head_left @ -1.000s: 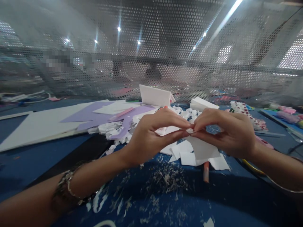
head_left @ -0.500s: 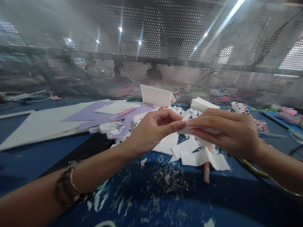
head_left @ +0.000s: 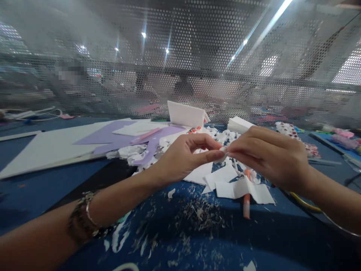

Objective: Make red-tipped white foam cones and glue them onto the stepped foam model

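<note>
Between the fingertips of both hands is a small white piece (head_left: 222,153), which looks like foam or paper. My left hand (head_left: 187,154) pinches it from the left with thumb and forefinger. From the right, my right hand (head_left: 270,156) grips its other side, fingers pressed together. Much of the piece is hidden by the fingers. Below the hands lie cut white strips (head_left: 229,188) and a white sheet piece (head_left: 199,174). An orange stick with a pale tip (head_left: 246,205) rests under one strip. Small white scraps (head_left: 232,136) are heaped behind the hands.
Large white sheets (head_left: 36,158) and purple sheets (head_left: 104,132) cover the left. A folded white card (head_left: 184,113) stands at the back, near a metal mesh panel (head_left: 180,56). Shavings (head_left: 201,212) litter the blue table. Red-and-white pieces (head_left: 286,128) lie at right.
The right fingers have drawn in closer to the left fingertips. Less of the white piece shows between and below the hands now. The left hand has shifted slightly right.
</note>
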`<state>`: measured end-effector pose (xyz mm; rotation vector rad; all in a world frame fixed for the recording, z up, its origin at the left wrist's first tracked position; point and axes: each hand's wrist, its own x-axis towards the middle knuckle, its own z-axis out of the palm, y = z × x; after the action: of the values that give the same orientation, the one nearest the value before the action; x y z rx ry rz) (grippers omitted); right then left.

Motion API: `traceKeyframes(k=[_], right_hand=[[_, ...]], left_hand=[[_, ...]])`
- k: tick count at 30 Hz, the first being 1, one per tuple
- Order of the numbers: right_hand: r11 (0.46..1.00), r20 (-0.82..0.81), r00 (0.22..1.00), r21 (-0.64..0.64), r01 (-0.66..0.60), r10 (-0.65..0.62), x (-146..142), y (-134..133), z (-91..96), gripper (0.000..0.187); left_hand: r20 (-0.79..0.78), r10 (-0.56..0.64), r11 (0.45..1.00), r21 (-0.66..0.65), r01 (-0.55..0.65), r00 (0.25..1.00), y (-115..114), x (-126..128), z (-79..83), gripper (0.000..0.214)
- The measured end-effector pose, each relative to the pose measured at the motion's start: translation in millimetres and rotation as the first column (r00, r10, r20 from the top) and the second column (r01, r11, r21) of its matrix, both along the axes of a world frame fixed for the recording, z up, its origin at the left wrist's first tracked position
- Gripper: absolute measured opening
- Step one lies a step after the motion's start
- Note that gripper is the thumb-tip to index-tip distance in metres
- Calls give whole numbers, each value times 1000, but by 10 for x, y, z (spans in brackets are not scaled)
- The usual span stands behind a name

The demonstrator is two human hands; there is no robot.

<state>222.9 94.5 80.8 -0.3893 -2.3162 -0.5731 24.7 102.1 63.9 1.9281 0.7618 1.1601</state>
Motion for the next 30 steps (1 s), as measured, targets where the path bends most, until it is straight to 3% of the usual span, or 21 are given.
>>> traceKeyframes(k=[7,12,17,22,25,30], right_hand=[[988,-118,993,-151,-12,-6,-34,53,3,5],[987,-141,989,-155,30,-52,-50,52,-35,4],[988,-143,988,-151,39,-61,-61,7,-27,5],[971,-193,981,-241,-11,-37,-49,20,19,5],[930,-265,964,-361,-64,-37,-54,37,12,6],[793,-416,908,-566,-226,-39,-110,55,-68,9]], left_hand=[[-17,105,988,119,-102,994,-65,28,-42,16],[-33,215,961,182,-206,976,-158,73,-47,19],[-57,217,959,197,-203,974,-205,81,-32,18],[8,171,974,149,-170,985,-169,51,-52,19],[68,127,984,118,-134,990,-141,50,-66,18],[166,75,990,102,-93,983,-104,55,-80,26]])
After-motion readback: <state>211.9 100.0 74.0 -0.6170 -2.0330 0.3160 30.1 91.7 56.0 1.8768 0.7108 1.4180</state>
